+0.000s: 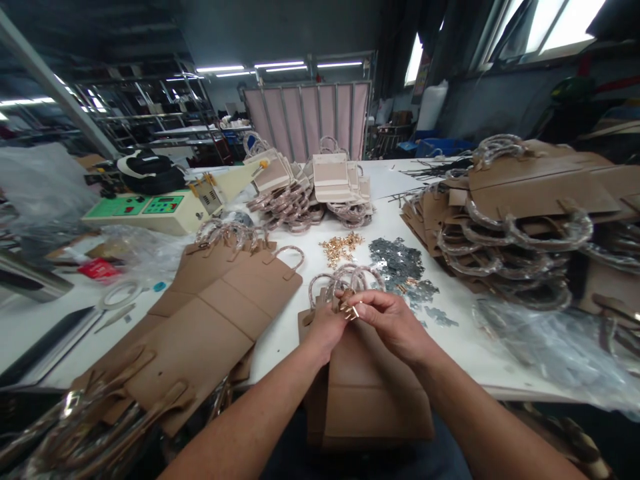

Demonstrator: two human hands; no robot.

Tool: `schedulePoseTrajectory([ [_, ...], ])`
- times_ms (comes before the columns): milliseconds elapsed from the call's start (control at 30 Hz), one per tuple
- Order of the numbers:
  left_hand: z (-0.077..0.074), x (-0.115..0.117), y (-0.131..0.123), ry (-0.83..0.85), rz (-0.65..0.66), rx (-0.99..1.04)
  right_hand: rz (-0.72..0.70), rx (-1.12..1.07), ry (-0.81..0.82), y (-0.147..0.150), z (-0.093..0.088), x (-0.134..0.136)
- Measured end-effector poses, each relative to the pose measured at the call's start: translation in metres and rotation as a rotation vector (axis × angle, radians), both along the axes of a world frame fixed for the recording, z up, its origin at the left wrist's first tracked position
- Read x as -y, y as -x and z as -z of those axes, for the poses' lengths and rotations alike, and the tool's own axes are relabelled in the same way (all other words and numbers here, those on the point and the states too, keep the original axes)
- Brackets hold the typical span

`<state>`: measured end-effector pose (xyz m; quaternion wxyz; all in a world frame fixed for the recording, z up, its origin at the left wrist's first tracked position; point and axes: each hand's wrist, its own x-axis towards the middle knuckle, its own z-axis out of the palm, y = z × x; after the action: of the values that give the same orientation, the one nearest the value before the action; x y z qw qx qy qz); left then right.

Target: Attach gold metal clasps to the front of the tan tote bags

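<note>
A brown bag panel (pixel 377 397) hangs over the table's front edge before me, its plastic-wrapped handles (pixel 357 275) standing up behind my hands. My left hand (pixel 324 332) is closed at the panel's top edge. Thumb and fingers of my right hand (pixel 395 323) pinch a small gold metal fitting (pixel 354 311) beside the left fingertips. Whether the left fingers grip the panel, the fitting or both is partly hidden. Just beyond lie a heap of small gold fittings (pixel 343 249) and a heap of flat grey metal plates (pixel 397 260).
Brown bag panels (pixel 225 320) are stacked at left, and a larger pile (pixel 540 183) stands at right. Pale panels (pixel 330 177) lie at the back. A machine with green control panels (pixel 145 208) sits back left. Clear plastic (pixel 555 340) covers the right front edge.
</note>
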<state>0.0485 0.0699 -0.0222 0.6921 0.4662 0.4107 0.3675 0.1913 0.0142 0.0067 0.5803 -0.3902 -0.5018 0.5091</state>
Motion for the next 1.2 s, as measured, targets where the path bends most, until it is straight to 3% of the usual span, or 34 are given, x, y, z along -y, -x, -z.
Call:
schedulePoseTrajectory([
  [67,0.001,0.003,0.002,0.037,-0.012,0.002,0.03,-0.062,0.018,-0.005,0.006,0.0],
  [133,0.004,0.006,0.004,0.151,0.013,0.095,0.171,-0.058,0.068,-0.015,0.017,0.002],
  [233,0.009,0.009,0.009,0.324,0.065,0.252,0.41,0.147,0.152,-0.036,0.032,0.012],
  [300,0.012,0.009,0.012,0.37,0.07,0.288,0.49,0.325,0.16,-0.048,0.038,0.019],
  [433,0.018,0.009,0.017,0.429,0.104,0.317,0.451,0.477,0.149,-0.058,0.039,0.028],
  [600,0.023,0.008,0.019,0.466,0.196,0.337,0.395,0.632,0.117,-0.05,0.035,0.024],
  [833,0.03,0.008,0.02,0.43,0.134,0.32,0.382,0.681,0.141,-0.041,0.043,0.016],
  [1200,0.035,0.008,0.02,0.408,0.156,0.392,0.348,0.723,0.175,-0.042,0.04,0.014],
])
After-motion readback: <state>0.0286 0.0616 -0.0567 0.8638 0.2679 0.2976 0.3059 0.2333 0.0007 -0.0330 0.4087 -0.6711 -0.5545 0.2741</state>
